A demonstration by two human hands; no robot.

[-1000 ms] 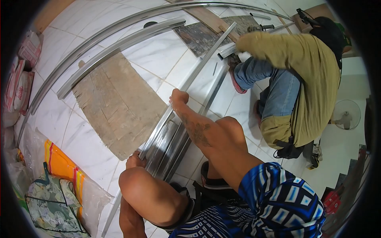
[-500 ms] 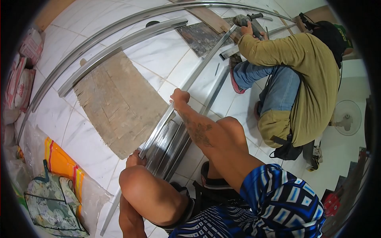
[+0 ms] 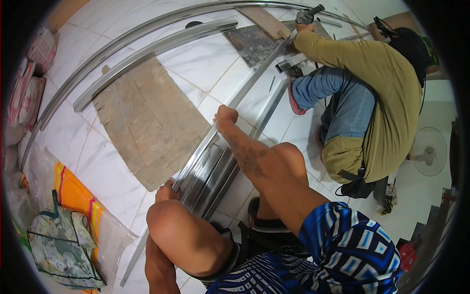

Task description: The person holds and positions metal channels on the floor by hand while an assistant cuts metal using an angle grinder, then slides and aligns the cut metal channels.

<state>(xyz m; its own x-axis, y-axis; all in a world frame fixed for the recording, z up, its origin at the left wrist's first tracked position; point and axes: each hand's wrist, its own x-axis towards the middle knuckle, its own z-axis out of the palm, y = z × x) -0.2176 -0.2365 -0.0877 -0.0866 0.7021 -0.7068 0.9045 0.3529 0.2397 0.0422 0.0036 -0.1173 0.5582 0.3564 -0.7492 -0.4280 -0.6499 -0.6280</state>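
Note:
A long, shiny metal channel [image 3: 252, 80] runs from the lower left to the co-worker at the upper right. Fingers closed, my right hand [image 3: 226, 115] grips it around mid-length. My left hand [image 3: 167, 191] is wrapped around the same channel beside my left knee, partly hidden by the knee. Several other metal bars [image 3: 210, 179] lie side by side beneath my right forearm. At the channel's far end, a crouching co-worker [image 3: 387, 93] has a hand on an angle grinder [image 3: 308, 15].
A worn brown board [image 3: 152, 122] lies on the white tiles, with another metal channel [image 3: 147, 61] across its far end. A dark stained board [image 3: 254, 43] lies under the channel's far end. Plastic sheeting, a patterned bag [image 3: 63, 240] and red-and-white sacks [image 3: 32, 98] are at left.
The co-worker's grinder has moved slightly upward, and its handle now points up more. Both my hands keep their grip on the channel; the view has shifted a little.

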